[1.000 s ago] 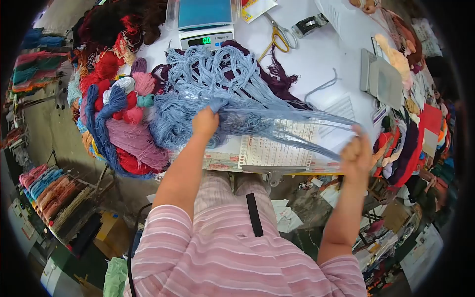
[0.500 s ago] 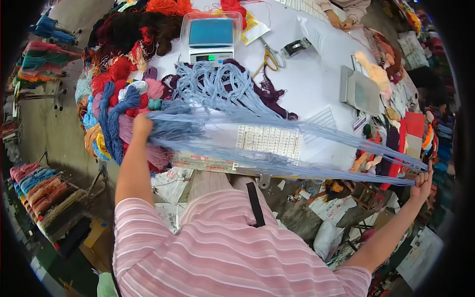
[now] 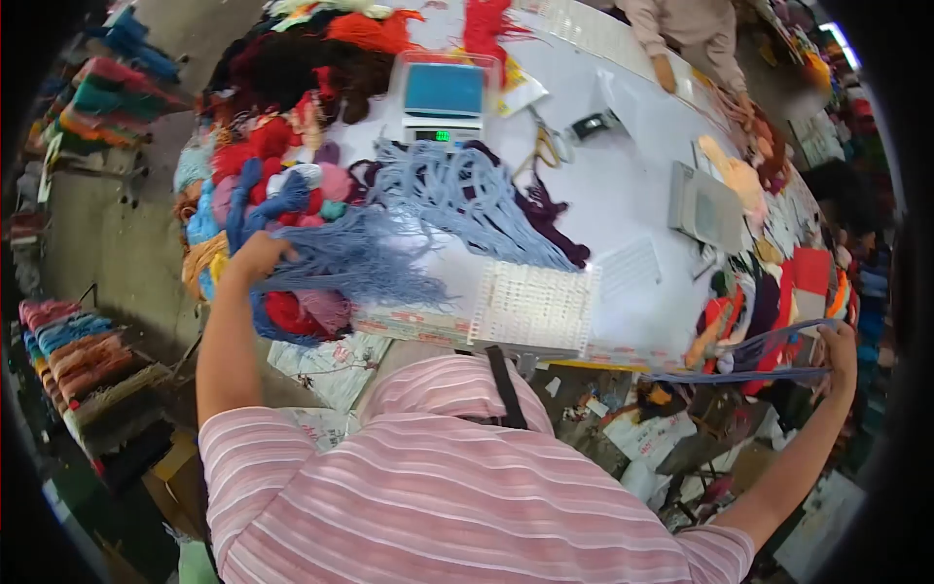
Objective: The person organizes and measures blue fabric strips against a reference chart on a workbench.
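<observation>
My left hand (image 3: 261,255), at the table's left front, is closed around a bundle of grey-blue yarn (image 3: 355,255), whose loose cut ends fan out to the right over the table. Far to the right, my right hand (image 3: 839,352) grips a length of blue yarn strands (image 3: 769,367); they trail left past the table's front edge, apart from the left bundle. Between the hands lies a looped heap of light blue yarn (image 3: 443,190) on dark purple yarn (image 3: 545,219). A white sample card (image 3: 533,300) sits at the front edge.
A digital scale (image 3: 444,90) stands at the back, with scissors (image 3: 545,148) and a black tape dispenser (image 3: 593,125) beside it. A grey scale (image 3: 705,209) is on the right. Coloured yarn balls (image 3: 243,165) crowd the left. Across the table is another person's sleeve (image 3: 644,24).
The long blue strands stretched between my hands have parted from the left bundle and swung to the right hand. My left hand has moved slightly left and the view has shifted.
</observation>
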The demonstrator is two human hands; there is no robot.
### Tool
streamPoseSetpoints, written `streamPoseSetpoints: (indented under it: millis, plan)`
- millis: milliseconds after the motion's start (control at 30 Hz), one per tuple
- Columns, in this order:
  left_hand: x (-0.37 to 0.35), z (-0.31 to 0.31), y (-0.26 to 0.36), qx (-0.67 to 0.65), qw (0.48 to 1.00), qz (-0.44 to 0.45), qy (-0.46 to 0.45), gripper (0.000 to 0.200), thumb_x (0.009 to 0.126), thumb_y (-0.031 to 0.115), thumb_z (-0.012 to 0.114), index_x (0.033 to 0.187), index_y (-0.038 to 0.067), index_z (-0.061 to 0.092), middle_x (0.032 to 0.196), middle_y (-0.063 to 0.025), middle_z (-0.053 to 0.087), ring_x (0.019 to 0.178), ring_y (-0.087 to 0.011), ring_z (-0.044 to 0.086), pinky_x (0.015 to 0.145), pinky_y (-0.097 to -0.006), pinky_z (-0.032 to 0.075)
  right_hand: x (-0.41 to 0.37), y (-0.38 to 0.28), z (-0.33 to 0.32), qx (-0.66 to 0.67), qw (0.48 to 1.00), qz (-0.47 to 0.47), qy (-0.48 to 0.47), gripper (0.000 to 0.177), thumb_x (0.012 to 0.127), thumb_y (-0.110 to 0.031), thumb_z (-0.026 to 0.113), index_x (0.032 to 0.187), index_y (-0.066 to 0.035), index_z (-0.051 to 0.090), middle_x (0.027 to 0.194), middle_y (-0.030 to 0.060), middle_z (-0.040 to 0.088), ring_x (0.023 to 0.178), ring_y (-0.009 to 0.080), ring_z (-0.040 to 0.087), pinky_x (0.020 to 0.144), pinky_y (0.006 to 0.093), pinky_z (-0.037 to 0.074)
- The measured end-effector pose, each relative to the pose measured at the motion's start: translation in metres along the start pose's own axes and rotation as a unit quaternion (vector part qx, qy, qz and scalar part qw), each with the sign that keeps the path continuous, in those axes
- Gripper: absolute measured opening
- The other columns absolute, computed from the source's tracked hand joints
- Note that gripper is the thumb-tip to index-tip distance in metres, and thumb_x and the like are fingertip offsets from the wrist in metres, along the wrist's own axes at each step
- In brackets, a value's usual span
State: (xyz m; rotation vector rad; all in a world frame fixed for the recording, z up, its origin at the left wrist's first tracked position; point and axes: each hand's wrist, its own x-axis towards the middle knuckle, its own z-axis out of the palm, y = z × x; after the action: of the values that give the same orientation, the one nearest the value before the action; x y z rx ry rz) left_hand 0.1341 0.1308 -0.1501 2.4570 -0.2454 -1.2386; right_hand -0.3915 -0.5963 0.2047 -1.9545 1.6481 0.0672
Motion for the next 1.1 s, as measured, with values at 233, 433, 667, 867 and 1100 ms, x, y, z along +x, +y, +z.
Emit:
streamPoseSetpoints:
  millis: [233,433,667,867,1100]
  plan:
    - [-0.07,-0.025,0.095,-0.386,0.912,-0.02,-0.138,0.033,0.09,0.026,0.045,0.096,0.001,0.066,0.049,0.0069,0.026,0.038,-0.005,0.02,0.037,-0.0225,0.015,-0.011,-0.138,0.035,-0.035,0.977,-0.211,-0.021,0.023,0.089,-0.03,0.058,0.091,-0.007,0.059,0.076,-0.0032,0.055,0.056,0.0017,0.045,0.05,0.0179,0.036]
    - [-0.062,-0.011,0.088,-0.64,0.686,0.216,-0.271,0.053,0.093,0.032,0.024,0.133,0.002,0.04,0.06,-0.0046,0.05,0.04,-0.0087,0.032,0.04,-0.0216,0.029,-0.062,-0.297,0.072,0.269,0.909,-0.262,-0.179,0.017,0.093,-0.021,0.048,0.083,-0.008,0.052,0.052,-0.0015,0.035,0.046,0.0112,0.036,0.045,0.0227,0.035]
    - [-0.043,0.02,0.105,-0.807,0.513,0.173,-0.236,0.057,0.089,0.037,0.028,0.131,0.001,0.042,0.078,-0.0094,0.057,0.049,-0.014,0.04,0.052,-0.0299,0.039,-0.018,-0.429,0.105,0.324,0.784,-0.396,-0.352,0.023,0.096,-0.025,0.044,0.086,-0.005,0.051,0.061,-0.0013,0.044,0.051,0.0115,0.042,0.047,0.0238,0.039]
    - [-0.009,0.073,0.081,-0.891,0.44,0.053,-0.101,0.033,0.089,0.03,0.042,0.1,0.004,0.059,0.071,-0.0022,0.048,0.059,-0.0136,0.042,0.055,-0.0283,0.038,-0.01,-0.51,0.247,0.222,0.833,-0.47,-0.19,0.019,0.086,-0.028,0.058,0.095,-0.013,0.064,0.083,-0.0026,0.06,0.08,0.0081,0.055,0.076,0.0222,0.042]
    - [-0.012,0.1,0.065,-0.917,0.391,-0.017,-0.074,0.023,0.089,0.028,0.043,0.082,0.008,0.054,0.071,-0.0019,0.047,0.06,-0.0142,0.043,0.054,-0.0276,0.037,0.06,-0.527,0.446,0.23,0.88,-0.364,-0.2,0.033,0.084,-0.037,0.057,0.08,-0.006,0.065,0.073,0.0011,0.059,0.061,0.01,0.048,0.055,0.0232,0.041]
